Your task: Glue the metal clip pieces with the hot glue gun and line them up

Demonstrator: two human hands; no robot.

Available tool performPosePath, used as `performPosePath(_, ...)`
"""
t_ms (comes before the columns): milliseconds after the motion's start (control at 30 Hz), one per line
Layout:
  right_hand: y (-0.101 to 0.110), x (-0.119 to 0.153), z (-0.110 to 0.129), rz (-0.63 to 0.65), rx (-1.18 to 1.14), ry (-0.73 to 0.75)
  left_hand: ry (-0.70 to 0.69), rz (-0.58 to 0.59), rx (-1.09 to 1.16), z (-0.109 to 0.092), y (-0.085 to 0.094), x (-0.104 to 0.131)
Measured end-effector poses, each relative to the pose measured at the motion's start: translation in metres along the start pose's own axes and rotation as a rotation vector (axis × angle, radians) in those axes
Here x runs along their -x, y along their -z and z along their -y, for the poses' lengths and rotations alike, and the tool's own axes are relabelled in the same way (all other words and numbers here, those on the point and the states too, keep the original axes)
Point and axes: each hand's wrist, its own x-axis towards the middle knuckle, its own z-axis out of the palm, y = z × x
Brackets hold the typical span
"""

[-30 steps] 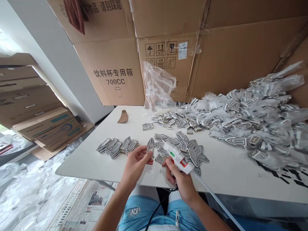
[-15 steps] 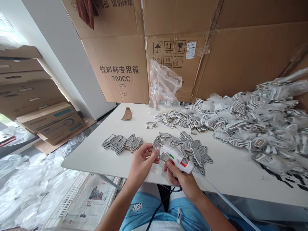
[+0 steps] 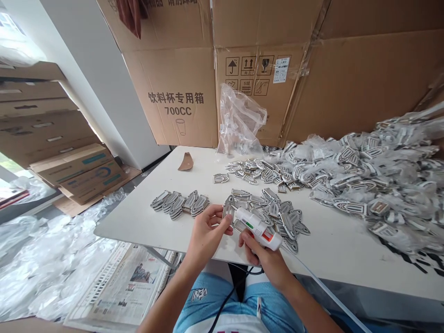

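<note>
While the left hand [image 3: 210, 226] pinches a grey, metallic-looking, arch-shaped piece with a pointed top [image 3: 228, 212] between thumb and fingers, the right hand [image 3: 258, 252] is wrapped around a white plastic glue gun with a green label and orange-red inner parts [image 3: 258, 227]. The hands are apart, each clamped on its own item, and both are raised near the front edge of a white, smooth-topped table [image 3: 138, 238]. The gun's nozzle points at the held piece; whether the two touch cannot be told. A long, translucent whitish rod [image 3: 324, 289] runs from behind the gun toward the lower right, and a thin black cable [image 3: 222, 311] hangs over the person's light-blue shorts [image 3: 192, 303].

Just beyond the gun lies a loose pile of similar grey pointed pieces [image 3: 286, 217]. Left of the left hand, more of them sit in neat overlapping stacks [image 3: 178, 204]. Farther back are a curved scrap of brown cardboard [image 3: 186, 163] and a crumpled clear plastic bag [image 3: 239, 122], with a large heap of plastic-wrapped grey pieces [image 3: 360, 182] at the right. Tall brown cardboard panels [image 3: 173, 69] stand behind the table, and crumpled clear plastic sheeting [image 3: 45, 263] covers the floor at left.
</note>
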Motion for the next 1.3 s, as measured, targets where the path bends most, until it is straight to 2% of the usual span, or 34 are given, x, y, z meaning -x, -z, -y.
performPosePath(233, -0.005, 0.000, 0.000, -0.086, -0.012, -0.006, -0.024, -0.036, 0.026, -0.001, -0.005, 0.004)
performPosePath(400, -0.006, -0.001, 0.002, -0.080, -0.106, -0.014, -0.071, -0.081, -0.013, -0.002, -0.010, 0.011)
performPosePath(767, -0.009, -0.001, 0.003, -0.095, -0.147, -0.008, -0.125, -0.104, -0.104, -0.009, -0.014, 0.017)
performPosePath(900, -0.008, 0.000, 0.006, -0.070, -0.066, 0.016, -0.206, -0.157, -0.255, -0.008, -0.015, 0.019)
performPosePath(1033, -0.008, 0.000, 0.009, -0.058, -0.082, 0.049, -0.414, -0.286, -0.539, -0.001, -0.016, 0.021)
performPosePath(1100, -0.008, 0.000, 0.009, -0.064, -0.086, 0.043, -0.487, -0.304, -0.632, 0.003, -0.016, 0.021)
performPosePath(1300, -0.007, -0.001, 0.006, -0.058, -0.118, 0.040, -0.526, -0.292, -0.702, 0.006, -0.012, 0.018)
